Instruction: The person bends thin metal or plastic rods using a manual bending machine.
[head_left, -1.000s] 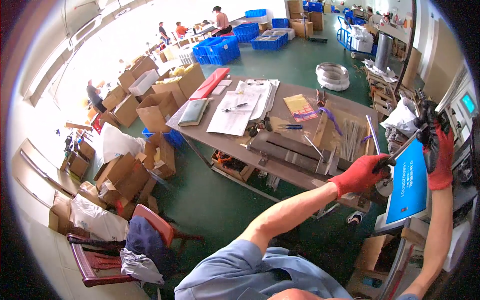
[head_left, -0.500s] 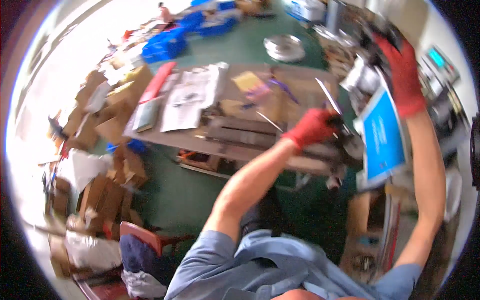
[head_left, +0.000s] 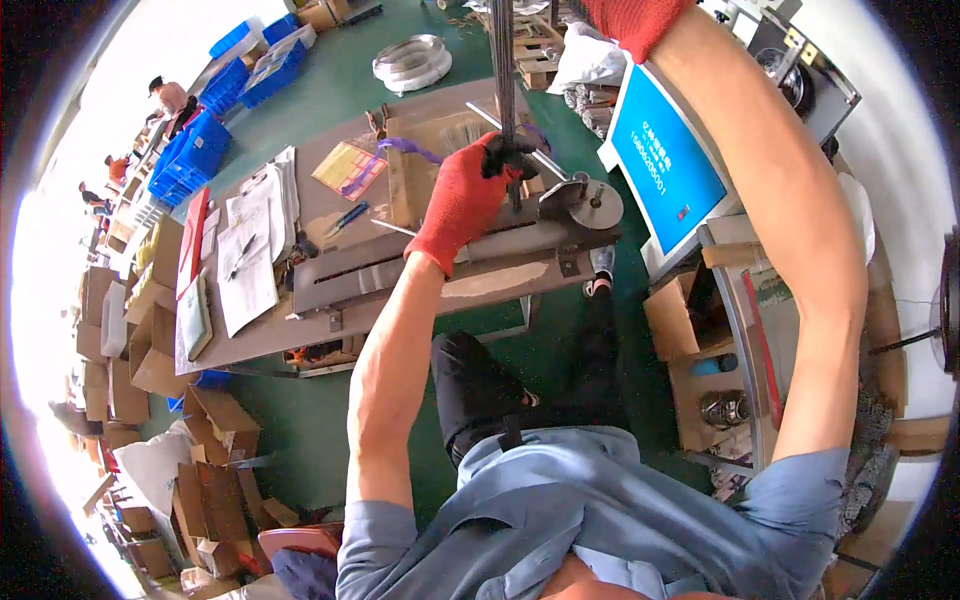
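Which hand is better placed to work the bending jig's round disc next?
Left, probably. The left hand grips the rods right beside the disc; the right hand is raised high, away from it.

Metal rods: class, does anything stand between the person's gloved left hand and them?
No. The left hand already grips the metal rods directly, above the bench jig; nothing visible sits between them.

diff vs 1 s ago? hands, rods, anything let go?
The right hand went from the blue sign up to the top edge of the view, arm raised; what it holds is cut off. The left hand shifted from the round disc to grip the upright rods just beside it. The view also tilted further down. The jig, papers and table stayed put.
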